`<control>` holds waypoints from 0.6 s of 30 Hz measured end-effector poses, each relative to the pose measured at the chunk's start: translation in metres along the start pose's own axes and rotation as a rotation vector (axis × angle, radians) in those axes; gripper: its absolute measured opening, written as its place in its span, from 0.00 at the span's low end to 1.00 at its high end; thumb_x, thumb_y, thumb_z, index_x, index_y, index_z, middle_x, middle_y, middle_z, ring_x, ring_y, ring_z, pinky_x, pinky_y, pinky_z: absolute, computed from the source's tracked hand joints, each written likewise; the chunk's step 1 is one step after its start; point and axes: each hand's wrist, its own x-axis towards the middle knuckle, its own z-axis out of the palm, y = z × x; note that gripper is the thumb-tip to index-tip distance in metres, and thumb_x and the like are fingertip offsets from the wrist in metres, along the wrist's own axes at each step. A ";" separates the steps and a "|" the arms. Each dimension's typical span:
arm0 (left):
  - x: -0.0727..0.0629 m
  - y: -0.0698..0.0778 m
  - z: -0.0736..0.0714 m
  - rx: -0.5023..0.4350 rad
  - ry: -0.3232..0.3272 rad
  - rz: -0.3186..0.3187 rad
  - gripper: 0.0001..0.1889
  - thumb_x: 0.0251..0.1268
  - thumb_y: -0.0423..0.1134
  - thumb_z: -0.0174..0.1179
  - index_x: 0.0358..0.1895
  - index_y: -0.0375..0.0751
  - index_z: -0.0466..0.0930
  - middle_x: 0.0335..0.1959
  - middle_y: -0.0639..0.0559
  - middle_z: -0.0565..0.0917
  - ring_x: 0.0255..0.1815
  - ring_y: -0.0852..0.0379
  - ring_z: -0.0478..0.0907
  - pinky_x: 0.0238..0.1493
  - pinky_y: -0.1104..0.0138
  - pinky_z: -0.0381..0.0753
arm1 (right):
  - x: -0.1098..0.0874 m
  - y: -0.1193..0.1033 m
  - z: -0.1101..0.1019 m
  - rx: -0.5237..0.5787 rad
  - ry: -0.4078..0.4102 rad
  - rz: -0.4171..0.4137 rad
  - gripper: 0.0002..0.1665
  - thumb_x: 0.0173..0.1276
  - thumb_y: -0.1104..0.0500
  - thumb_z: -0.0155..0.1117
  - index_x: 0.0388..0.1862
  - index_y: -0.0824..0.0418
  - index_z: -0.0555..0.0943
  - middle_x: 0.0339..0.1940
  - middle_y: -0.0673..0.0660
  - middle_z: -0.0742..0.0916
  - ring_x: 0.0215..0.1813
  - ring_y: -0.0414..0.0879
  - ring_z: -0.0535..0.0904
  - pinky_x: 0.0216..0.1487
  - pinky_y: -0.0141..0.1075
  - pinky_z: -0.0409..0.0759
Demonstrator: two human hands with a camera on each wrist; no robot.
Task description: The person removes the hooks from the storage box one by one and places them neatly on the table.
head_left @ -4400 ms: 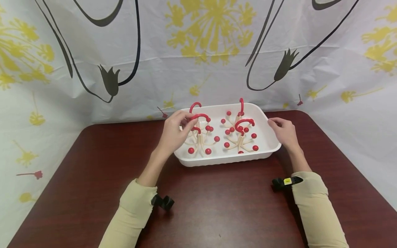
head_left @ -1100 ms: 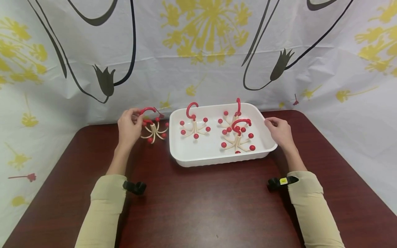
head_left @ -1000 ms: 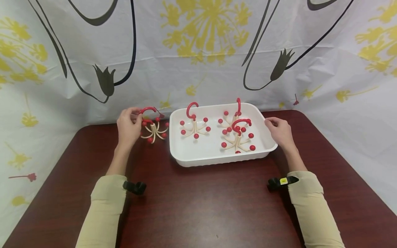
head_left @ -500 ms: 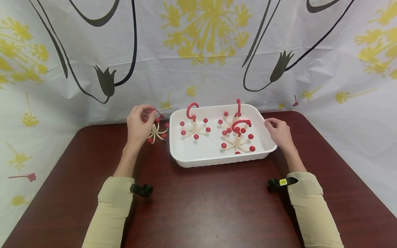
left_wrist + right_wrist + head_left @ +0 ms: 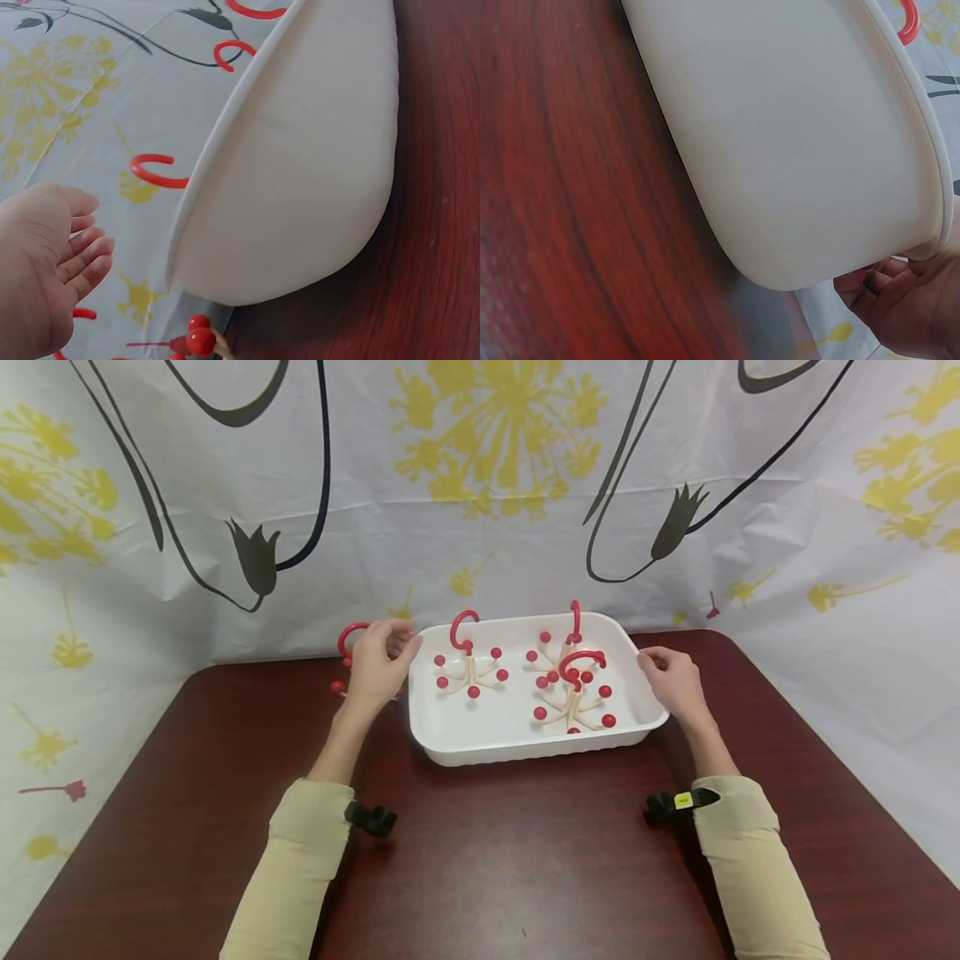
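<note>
My left hand [image 5: 378,660] hovers by the left end of the white tray [image 5: 517,750], fingers loosely bent and holding nothing. In the left wrist view it stands apart from the tray's rim. Behind it on the table is an octopus hanger [image 5: 347,639] with a red hook and cream arms tipped with red balls; the hand hides much of it. At the tray's right end, my right hand [image 5: 671,677] grips the rim, with its fingers curled beneath the edge in the right wrist view. Inside the tray stand three more such hangers: left [image 5: 470,670], back right [image 5: 575,620] and front right [image 5: 573,703].
The dark red-brown wooden table [image 5: 480,860] extends in front of and beside the tray. A white curtain [image 5: 510,560] with yellow and grey flower prints hangs right behind the table's back edge. Black straps with small devices [image 5: 371,818] sit on both sleeves.
My left hand has taken one hanger from the tray's left part, stood it on the table left of the tray, let go and moved right to the tray's end. The right hand stays put.
</note>
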 end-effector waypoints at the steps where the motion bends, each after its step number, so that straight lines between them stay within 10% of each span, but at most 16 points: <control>1: 0.000 0.001 0.002 -0.002 -0.012 -0.004 0.14 0.69 0.36 0.65 0.53 0.30 0.81 0.43 0.39 0.80 0.41 0.47 0.80 0.46 0.58 0.83 | 0.000 0.000 0.001 -0.003 0.005 -0.002 0.26 0.79 0.50 0.51 0.58 0.71 0.81 0.47 0.70 0.85 0.44 0.56 0.78 0.40 0.34 0.74; 18: 0.014 0.011 0.036 -0.034 -0.126 -0.057 0.14 0.70 0.34 0.64 0.53 0.28 0.81 0.42 0.37 0.82 0.43 0.45 0.80 0.48 0.58 0.81 | 0.001 0.001 0.001 0.004 0.008 -0.005 0.25 0.78 0.49 0.53 0.55 0.69 0.82 0.44 0.68 0.86 0.39 0.47 0.77 0.36 0.29 0.73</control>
